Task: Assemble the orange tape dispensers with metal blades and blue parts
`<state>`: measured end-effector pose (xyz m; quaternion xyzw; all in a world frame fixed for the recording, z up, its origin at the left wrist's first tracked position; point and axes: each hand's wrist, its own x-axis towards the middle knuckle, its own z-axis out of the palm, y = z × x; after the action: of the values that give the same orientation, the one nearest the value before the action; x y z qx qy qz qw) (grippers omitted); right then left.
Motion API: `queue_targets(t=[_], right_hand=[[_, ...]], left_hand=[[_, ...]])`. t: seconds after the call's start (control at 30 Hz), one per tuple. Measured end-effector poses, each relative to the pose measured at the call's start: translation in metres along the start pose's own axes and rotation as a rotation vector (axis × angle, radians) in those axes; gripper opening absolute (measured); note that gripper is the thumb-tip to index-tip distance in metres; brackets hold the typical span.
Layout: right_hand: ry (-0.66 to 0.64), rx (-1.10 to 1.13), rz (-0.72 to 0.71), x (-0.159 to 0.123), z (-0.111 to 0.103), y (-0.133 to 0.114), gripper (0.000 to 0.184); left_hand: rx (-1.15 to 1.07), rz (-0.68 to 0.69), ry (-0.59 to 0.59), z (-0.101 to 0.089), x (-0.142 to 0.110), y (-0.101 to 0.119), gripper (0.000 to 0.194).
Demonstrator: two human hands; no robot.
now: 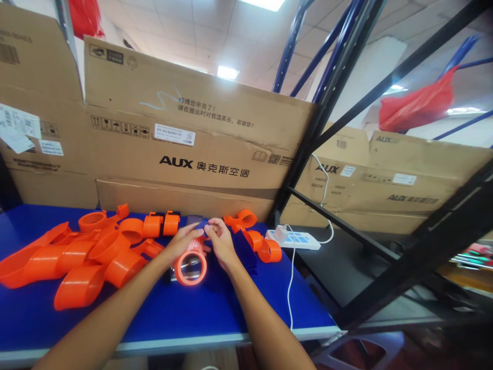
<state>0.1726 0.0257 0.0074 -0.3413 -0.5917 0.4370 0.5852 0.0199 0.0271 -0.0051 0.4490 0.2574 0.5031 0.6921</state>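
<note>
Near the middle of the table, both my hands work close together at an orange plastic ring-shaped part (190, 282). My left hand (185, 241) is closed on the upper, stem-like end of that part. My right hand (220, 240) pinches a small dark-blue piece (202, 225) at the top of it; the left fingertips touch this piece too. What the blue piece is, I cannot make out. Through the ring shows a silver and black object on the table, mostly hidden. Just behind my fingers lies a dark, flat device (194, 219).
Many orange ring parts (80, 285) are heaped at left; two with black bits (171, 224) stand at the back. More orange parts (269, 250) lie at right beside dark-blue pieces (246, 252). A white power strip (302, 240), its cable, black rack posts and cardboard boxes (215, 144) border the blue table (173, 318).
</note>
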Motion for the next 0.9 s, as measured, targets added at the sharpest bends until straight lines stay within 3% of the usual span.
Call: queue_targets(t=[0.23, 0.47, 0.67, 0.77, 0.9], right_hand=[[0.013, -0.041, -0.041, 0.000, 0.002, 0.004, 0.035], [0.017, -0.223, -0.117, 0.006, -0.008, 0.001, 0.039], [0.094, -0.553, -0.210, 0.011, -0.037, -0.001, 0.013], [0.022, -0.687, -0.220, 0.012, -0.047, 0.000, 0.018], [-0.167, -0.809, -0.218, 0.010, -0.055, -0.003, 0.030]], left_hand=[[0.000, 0.004, 0.038, -0.001, 0.001, -0.002, 0.059], [-0.152, 0.055, 0.102, -0.002, 0.007, 0.003, 0.055], [-0.298, 0.050, 0.133, -0.002, 0.000, 0.017, 0.044], [-0.341, 0.044, 0.175, 0.000, -0.003, 0.020, 0.042], [-0.376, 0.028, 0.218, 0.002, -0.004, 0.021, 0.039]])
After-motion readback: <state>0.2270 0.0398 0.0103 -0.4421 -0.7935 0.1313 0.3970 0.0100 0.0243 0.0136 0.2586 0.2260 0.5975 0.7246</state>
